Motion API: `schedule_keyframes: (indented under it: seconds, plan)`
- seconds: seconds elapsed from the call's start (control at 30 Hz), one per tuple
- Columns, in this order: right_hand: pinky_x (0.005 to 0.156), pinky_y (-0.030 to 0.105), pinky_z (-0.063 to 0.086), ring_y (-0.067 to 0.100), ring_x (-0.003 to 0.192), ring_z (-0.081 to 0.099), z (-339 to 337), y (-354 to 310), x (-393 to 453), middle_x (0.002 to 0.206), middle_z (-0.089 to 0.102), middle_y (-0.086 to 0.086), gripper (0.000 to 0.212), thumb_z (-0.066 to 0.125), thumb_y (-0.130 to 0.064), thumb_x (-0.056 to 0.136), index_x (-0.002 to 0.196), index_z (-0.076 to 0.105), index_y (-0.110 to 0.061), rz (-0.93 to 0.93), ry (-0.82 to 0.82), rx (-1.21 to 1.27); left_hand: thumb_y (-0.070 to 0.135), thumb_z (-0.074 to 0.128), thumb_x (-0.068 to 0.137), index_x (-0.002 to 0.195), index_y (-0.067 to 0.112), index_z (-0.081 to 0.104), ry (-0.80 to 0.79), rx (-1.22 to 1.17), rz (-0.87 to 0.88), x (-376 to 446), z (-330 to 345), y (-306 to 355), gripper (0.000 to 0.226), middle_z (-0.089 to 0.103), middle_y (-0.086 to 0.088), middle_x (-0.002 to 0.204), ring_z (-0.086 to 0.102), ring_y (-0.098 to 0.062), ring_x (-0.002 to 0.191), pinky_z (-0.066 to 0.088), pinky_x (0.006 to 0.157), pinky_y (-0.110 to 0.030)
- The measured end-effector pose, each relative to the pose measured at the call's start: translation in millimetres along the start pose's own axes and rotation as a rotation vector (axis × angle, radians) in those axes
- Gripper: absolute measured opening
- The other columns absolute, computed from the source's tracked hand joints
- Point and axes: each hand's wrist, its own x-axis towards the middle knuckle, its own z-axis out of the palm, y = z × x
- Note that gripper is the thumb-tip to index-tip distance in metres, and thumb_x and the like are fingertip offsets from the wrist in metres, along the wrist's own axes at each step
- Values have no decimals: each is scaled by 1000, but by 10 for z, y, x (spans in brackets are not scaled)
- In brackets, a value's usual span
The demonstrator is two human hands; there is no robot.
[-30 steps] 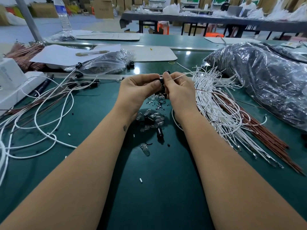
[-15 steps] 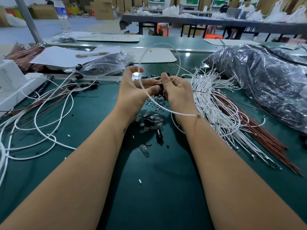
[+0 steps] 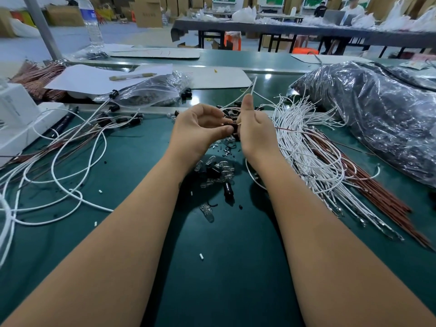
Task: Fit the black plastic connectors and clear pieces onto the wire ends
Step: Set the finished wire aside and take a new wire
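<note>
Green mat nearest the camera, bare but for small white offcuts. Further out, a loose pile of clear pieces and spare black parts sits between the forearms. Above it, left hand pinches a black connector between thumb and fingertips. Right hand is curled round a white wire, thumb up; the wire runs up and away from the fist. Wire end meets the connector right where the hands touch; seating is hidden by fingers.

Judgement: insertion step. Keep the connector steady, grip the wire close to its tip so it can't buckle, push straight along the bore, then tug to check.

Right: white wire bundle with brown wires. Left: finished leads. Beyond: clear parts bag, big dark bag.
</note>
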Motion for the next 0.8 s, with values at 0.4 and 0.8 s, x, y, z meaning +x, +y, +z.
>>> schedule_keyframes:
  seconds: [0.4,0.8]
  plan:
    - [49,20,47,8,49,56,-72,-14,47,62,62,0,15,63,-12,93,79,58,-11,115,-23,533,-1,76,73,87,7,70,41,-155,-56,48,-77,-42,17,73,-4,75,69,-16,72,56,72,-22]
    - [49,22,42,11,51,49,-10,-43,11,67,60,3,14,62,-22,94,86,61,-11,207,-136,697,-1,63,88,92,5,71,14,-194,-44,54,-48,-27,11,74,-5,80,71,-18,79,58,80,-25]
